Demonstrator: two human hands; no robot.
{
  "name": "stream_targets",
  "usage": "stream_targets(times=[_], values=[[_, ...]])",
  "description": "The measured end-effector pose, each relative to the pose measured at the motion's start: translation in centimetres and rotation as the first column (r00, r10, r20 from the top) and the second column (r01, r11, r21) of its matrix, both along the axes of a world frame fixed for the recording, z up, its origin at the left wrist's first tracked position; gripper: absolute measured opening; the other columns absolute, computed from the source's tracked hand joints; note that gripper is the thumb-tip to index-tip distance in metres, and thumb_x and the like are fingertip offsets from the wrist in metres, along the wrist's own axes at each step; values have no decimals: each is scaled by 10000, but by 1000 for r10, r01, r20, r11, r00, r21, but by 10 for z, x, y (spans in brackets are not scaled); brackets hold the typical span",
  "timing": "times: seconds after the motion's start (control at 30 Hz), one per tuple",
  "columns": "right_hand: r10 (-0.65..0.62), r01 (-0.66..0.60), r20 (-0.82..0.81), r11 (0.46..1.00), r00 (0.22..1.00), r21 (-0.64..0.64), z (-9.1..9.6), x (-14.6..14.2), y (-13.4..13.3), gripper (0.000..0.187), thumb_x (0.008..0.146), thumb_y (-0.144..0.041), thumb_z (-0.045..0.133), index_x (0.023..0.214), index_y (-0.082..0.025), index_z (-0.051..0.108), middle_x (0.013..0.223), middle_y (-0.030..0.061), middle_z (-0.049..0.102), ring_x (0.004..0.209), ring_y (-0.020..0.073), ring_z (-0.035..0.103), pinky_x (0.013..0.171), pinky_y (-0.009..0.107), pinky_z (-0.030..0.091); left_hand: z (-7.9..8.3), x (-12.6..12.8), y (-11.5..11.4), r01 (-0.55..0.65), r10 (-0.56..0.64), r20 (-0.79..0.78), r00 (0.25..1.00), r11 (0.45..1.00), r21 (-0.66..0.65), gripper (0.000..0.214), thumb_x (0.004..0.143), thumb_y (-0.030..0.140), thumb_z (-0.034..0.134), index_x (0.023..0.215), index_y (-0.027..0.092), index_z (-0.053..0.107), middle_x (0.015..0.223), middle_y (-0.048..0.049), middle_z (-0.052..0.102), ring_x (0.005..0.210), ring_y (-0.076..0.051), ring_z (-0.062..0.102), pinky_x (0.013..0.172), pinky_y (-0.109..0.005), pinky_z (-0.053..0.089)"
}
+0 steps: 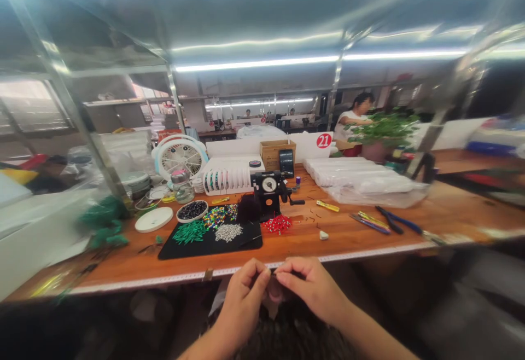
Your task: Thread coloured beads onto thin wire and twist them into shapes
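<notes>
My left hand (pixel 247 290) and my right hand (pixel 308 284) meet at the front edge of the wooden bench. Thumb and forefinger are pinched together on each, the fingertips almost touching. A tiny dark bit shows between them, too small to name. Beyond my hands, a black mat (pixel 241 241) carries green tube-like pieces (pixel 191 232), silver beads (pixel 228 232) and multicoloured beads (pixel 215 216). A heap of red pieces (pixel 278 224) lies right of the mat, below a black hand-cranked machine with a dial (pixel 269 185).
Pliers with blue handles (pixel 400 221) and tweezers (pixel 369 223) rest on the right. Plastic-wrapped white rolls (pixel 361 176) lie behind them. A fan (pixel 181 157), a dish of dark beads (pixel 192 212) and spools (pixel 227 176) stand at the back left. A person (pixel 355 119) sits beyond a potted plant (pixel 379 133).
</notes>
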State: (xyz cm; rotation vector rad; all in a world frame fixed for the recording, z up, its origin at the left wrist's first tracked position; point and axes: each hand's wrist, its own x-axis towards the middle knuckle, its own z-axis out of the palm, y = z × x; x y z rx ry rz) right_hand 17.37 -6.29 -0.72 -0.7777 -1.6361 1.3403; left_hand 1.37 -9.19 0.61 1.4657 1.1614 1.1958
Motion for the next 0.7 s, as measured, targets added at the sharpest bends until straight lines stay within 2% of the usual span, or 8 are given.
stream_targets(times=[0.23, 0.33, 0.47, 0.7], values=[[-8, 8, -14, 1000, 1000, -27, -2, -1, 1, 216, 794, -285, 601, 697, -113, 688, 629, 41, 648, 589, 144, 572, 577, 237, 431, -3, -2, 0, -3, 10, -112, 994, 998, 61, 293, 853, 364, 523, 628, 179, 496, 568, 20, 542, 545, -107, 488, 544, -197, 372], [-34, 34, -1, 999, 999, -1, -3, -2, 1, 223, 791, -290, 604, 686, -117, 697, 621, 43, 648, 576, 139, 562, 556, 229, 421, -1, -1, 1, 1, 2, -93, 996, 999, 40, 300, 857, 373, 507, 626, 183, 481, 556, 25, 525, 513, -104, 477, 514, -198, 368], [-8, 8, -17, 1000, 1000, -13, -5, -5, 3, 251, 801, -308, 586, 678, -122, 701, 619, 46, 649, 565, 139, 557, 544, 230, 420, 0, 0, 1, 9, -6, -62, 998, 999, 34, 302, 848, 374, 518, 617, 183, 477, 550, 25, 515, 508, -104, 479, 507, -196, 372], [3, -3, -8, 1000, 1000, -21, -4, -2, 2, 254, 818, -336, 577, 713, -123, 665, 641, 34, 638, 599, 141, 566, 590, 240, 436, -3, -2, 3, -2, 7, -89, 996, 999, 55, 300, 847, 376, 517, 623, 183, 462, 554, 27, 507, 513, -104, 465, 510, -199, 358]])
